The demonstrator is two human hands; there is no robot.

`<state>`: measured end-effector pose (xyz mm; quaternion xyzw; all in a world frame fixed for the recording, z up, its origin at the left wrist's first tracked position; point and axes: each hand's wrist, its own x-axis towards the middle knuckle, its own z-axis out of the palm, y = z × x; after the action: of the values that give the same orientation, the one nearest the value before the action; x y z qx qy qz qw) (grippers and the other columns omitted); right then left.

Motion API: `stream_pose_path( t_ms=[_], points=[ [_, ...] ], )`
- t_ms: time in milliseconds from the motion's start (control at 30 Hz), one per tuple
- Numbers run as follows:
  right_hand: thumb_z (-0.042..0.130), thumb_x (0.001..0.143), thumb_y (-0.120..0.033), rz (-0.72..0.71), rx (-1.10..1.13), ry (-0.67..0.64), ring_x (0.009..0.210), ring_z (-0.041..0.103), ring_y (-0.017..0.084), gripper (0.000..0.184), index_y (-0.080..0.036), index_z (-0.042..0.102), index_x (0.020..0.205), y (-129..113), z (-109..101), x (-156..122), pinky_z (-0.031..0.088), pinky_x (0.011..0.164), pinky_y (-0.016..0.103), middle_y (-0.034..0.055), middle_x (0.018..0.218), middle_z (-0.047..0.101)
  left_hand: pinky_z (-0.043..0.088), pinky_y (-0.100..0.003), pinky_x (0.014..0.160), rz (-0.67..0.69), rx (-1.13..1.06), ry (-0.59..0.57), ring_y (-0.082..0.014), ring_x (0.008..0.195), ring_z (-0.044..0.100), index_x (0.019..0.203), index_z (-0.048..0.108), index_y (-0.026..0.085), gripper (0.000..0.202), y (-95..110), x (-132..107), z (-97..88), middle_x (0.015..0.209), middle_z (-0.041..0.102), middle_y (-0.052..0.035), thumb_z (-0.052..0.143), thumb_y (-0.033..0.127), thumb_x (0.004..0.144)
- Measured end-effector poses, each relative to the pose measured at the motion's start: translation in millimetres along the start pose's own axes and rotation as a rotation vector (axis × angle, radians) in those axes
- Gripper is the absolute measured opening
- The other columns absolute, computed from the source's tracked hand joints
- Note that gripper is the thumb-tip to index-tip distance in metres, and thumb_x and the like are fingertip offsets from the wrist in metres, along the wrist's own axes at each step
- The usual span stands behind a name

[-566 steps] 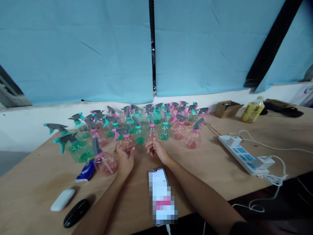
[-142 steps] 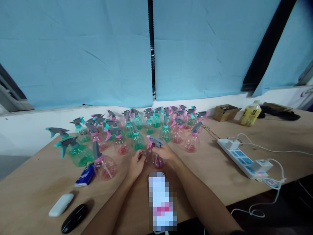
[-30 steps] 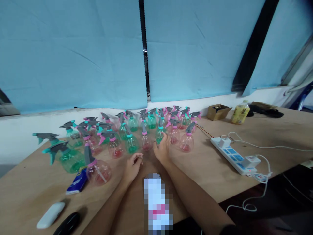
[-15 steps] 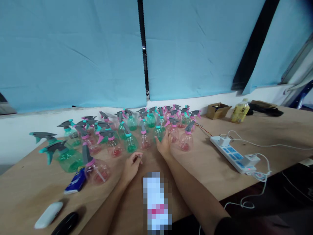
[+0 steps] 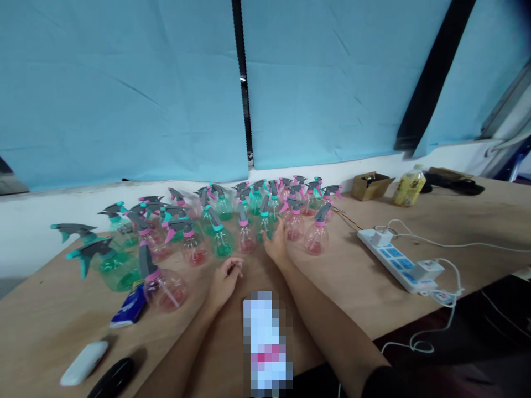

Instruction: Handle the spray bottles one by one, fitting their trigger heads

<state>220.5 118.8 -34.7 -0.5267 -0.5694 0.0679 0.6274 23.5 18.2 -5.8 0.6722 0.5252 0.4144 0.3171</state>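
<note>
Brown wooden tabletop (image 5: 338,282) spreads to its edge beside the right hand (image 5: 277,243), half-closed around a round green plastic spray bottle (image 5: 265,223); the left hand (image 5: 225,279) curls, contents unclear.

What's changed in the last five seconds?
The right hand let go of the pink spray bottle, now standing farther away, and moved to the green spray bottle beside it, which shifted slightly left. The phone, blue packet and power strip stayed put.

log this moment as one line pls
right hand: at green spray bottle, grip unclear | left hand: fingers curled | beside green bottle: pink spray bottle | between forearms: phone, screen pixelated
</note>
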Motion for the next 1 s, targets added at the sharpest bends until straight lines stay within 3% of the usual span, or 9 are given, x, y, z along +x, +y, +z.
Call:
stream_pose_path(
  t_ms=[233, 467, 567, 667, 767, 933, 1000],
  points=[
    [0.06, 0.079, -0.023, -0.021, 0.037, 0.011, 0.125, 0.048, 0.027, 0.062, -0.017, 0.038, 0.136, -2, -2, 0, 0.037, 0.109, 0.048, 0.0162, 0.131, 0.051, 0.044, -0.026, 0.06, 0.002, 0.004, 0.008, -0.0156, 0.058, 0.058, 0.096, 0.066, 0.019, 0.031, 4, -1, -0.1, 0.066, 0.064, 0.0009, 0.052, 0.046, 0.089],
    [0.066, 0.068, -0.019, 0.008, -0.026, 0.023, 0.123, 0.049, 0.031, 0.075, -0.017, 0.039, 0.138, -21, -15, -4, 0.04, 0.106, 0.05, 0.0168, 0.13, 0.05, 0.043, -0.026, 0.059, 0.004, 0.019, 0.005, -0.0156, 0.059, 0.057, 0.097, 0.066, 0.02, 0.031, 1, -1, -0.4, 0.067, 0.064, 0.0007, 0.051, 0.046, 0.09],
    [0.067, 0.073, -0.026, -0.02, -0.013, 0.03, 0.13, 0.045, 0.032, 0.078, -0.017, 0.034, 0.143, -24, -15, -3, 0.035, 0.11, 0.052, 0.018, 0.138, 0.048, 0.042, -0.025, 0.059, 0.018, 0.021, 0.008, -0.0153, 0.058, 0.057, 0.096, 0.066, 0.02, 0.031, 0, -1, -0.7, 0.066, 0.064, 0.0011, 0.051, 0.047, 0.09],
    [0.062, 0.083, -0.033, -0.033, 0.109, 0.024, 0.132, 0.046, 0.029, 0.07, -0.017, 0.032, 0.145, -25, -12, 0, 0.037, 0.109, 0.047, 0.0179, 0.143, 0.046, 0.042, -0.025, 0.059, 0.023, 0.028, -0.002, -0.015, 0.058, 0.056, 0.096, 0.066, 0.021, 0.031, 0, -1, -0.9, 0.066, 0.063, 0.0015, 0.051, 0.047, 0.09],
    [0.063, 0.082, -0.03, 0.008, 0.181, 0.052, 0.122, 0.053, 0.027, 0.065, -0.018, 0.037, 0.14, -29, -10, 2, 0.042, 0.104, 0.044, 0.0162, 0.133, 0.054, 0.041, -0.025, 0.059, 0.018, 0.028, -0.01, -0.0149, 0.058, 0.055, 0.097, 0.065, 0.02, 0.032, 0, -1, -0.7, 0.067, 0.062, 0.0015, 0.05, 0.047, 0.09],
    [0.067, 0.069, -0.019, 0.07, 0.281, 0.079, 0.09, 0.062, 0.021, 0.081, -0.018, 0.031, 0.141, -52, -20, -2, 0.051, 0.085, 0.035, 0.0082, 0.107, 0.062, 0.04, -0.025, 0.057, 0.003, 0.007, -0.01, -0.0148, 0.057, 0.054, 0.1, 0.064, 0.02, 0.033, -1, -2, -0.8, 0.067, 0.061, 0.0016, 0.05, 0.048, 0.09],
    [0.066, 0.072, -0.022, 0.078, 0.294, 0.009, 0.081, 0.061, 0.019, 0.068, -0.019, 0.041, 0.135, -65, -26, -4, 0.051, 0.08, 0.033, 0.0038, 0.094, 0.063, 0.04, -0.024, 0.057, 0.004, 0.005, -0.002, -0.0147, 0.056, 0.054, 0.1, 0.064, 0.02, 0.033, -1, -2, -1.0, 0.066, 0.061, 0.0018, 0.05, 0.048, 0.09]
  ],
)
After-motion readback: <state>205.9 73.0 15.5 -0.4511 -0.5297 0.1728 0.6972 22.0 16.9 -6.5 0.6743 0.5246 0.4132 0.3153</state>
